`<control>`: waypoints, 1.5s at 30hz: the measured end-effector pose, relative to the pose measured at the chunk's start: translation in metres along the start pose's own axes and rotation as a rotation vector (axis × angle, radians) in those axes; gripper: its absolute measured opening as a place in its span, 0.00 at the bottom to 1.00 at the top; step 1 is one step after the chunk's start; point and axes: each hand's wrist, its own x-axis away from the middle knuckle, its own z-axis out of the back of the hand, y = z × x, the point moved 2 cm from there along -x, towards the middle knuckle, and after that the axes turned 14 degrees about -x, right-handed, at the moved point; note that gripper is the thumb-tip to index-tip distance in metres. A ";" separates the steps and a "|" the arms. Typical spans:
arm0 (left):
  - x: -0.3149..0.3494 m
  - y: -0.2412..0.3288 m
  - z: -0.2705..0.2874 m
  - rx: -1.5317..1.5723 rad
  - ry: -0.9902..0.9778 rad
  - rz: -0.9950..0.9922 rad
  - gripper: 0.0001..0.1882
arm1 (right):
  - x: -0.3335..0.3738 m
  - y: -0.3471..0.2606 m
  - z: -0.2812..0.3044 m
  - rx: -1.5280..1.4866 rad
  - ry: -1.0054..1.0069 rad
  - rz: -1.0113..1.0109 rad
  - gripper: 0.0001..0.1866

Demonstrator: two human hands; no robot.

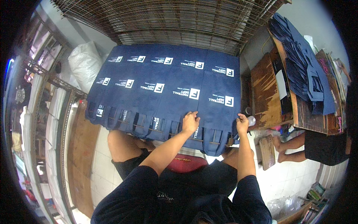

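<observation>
Navy fabric panels [169, 99] with white printing lie in overlapping rows across a wide surface in front of me. At the near right, my left hand [191, 122] is closed, its fingertips pinching the left near edge of the last printed panel [218, 114]. My right hand [242, 123] is closed too, thumb and finger pinched at that panel's right near corner. Below the panel hang navy strips [190, 140] with gaps between them, where thin bars show. The fingertips are small in view, so the exact hold is hard to make out.
A wire rack [175, 22] stands above the far edge. To the right, a wooden table [266, 87] carries a heap of navy fabric pieces [302, 59]. Another person's legs [294, 143] show there. At left are a white plastic bag [85, 61] and metal shelving [63, 123].
</observation>
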 end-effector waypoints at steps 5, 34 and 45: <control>0.000 -0.001 -0.003 -0.019 0.021 -0.021 0.18 | -0.001 0.009 0.003 0.029 0.004 0.033 0.15; 0.199 0.000 0.102 0.091 -0.862 -0.340 0.27 | 0.071 -0.017 0.051 -0.402 0.479 -0.033 0.06; 0.191 -0.054 0.048 -0.107 -0.944 -0.442 0.23 | 0.126 -0.228 0.048 -0.249 0.368 0.597 0.15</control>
